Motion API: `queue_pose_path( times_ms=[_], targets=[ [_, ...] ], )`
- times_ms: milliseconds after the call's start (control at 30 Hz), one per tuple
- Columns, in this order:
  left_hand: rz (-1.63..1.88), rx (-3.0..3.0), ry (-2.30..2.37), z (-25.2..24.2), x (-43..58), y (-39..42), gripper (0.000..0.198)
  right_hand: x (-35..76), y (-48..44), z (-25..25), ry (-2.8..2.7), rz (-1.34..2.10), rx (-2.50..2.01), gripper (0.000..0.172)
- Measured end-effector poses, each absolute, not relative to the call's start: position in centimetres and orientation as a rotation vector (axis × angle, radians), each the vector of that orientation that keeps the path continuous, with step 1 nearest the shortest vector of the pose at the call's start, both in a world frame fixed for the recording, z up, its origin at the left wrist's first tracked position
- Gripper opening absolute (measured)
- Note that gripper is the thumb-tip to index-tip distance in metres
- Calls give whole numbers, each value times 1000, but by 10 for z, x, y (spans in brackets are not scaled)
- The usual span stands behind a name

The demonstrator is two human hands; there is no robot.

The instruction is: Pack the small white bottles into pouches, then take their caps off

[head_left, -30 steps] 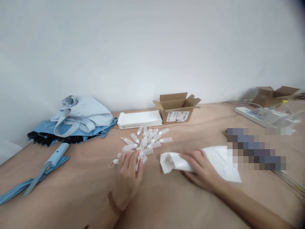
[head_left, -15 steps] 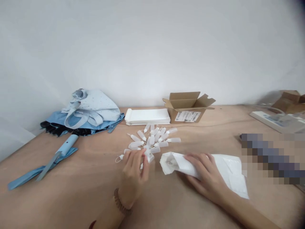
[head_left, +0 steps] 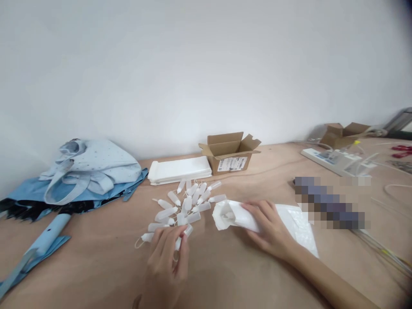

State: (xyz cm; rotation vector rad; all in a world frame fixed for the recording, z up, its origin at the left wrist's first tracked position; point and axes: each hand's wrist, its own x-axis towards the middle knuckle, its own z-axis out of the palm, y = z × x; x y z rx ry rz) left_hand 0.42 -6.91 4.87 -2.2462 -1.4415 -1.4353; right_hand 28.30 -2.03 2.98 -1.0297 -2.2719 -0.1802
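My left hand is closed, with thumb and fingers pinching a small translucent squeeze bottle at the near edge of the pile. Beyond it lie several more squeeze bottles with white caps and thin loop straps, spread loosely on the table. To the right, my right hand wraps round a white bubble mailer and keeps it bulged. The mailer's mouth gapes toward the bottles, and something whitish shows inside, too unclear to name.
Behind the bottles sit a stack of white mailers and an open cardboard box. A light blue bag rests on a blue umbrella at left. Rightward are a power strip, a blurred-out object and another box.
My view has turned right, so things appear shifted left. My left hand has drawn slightly back from the pile with a bottle in its fingers. My right hand keeps its hold on the mailer.
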Motion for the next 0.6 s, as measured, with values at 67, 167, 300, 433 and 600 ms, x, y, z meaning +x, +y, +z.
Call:
queue_pose_path(
  times_ms=[67, 167, 300, 433, 600],
  targets=[
    [-1428, -2228, -1432, 47, 1, -67, 20, 282, -21, 27, -2270, -178, -1023, 51],
    [-1427, -2189, -1433, 46, -6, -65, 20, 278, -25, 26, -2291, -150, -1010, 50],
    [-1365, -2149, -1363, 46, -15, -61, 22, 268, -38, 31, -2269, -118, -1004, 51],
    [-1355, -2209, -1430, 47, -18, -59, 22, 254, -49, 40, -2285, -98, -943, 54],
    [-1379, -2448, -1539, 52, -10, -65, 26, 246, -51, 46, -2296, -120, -864, 57]
  ],
)
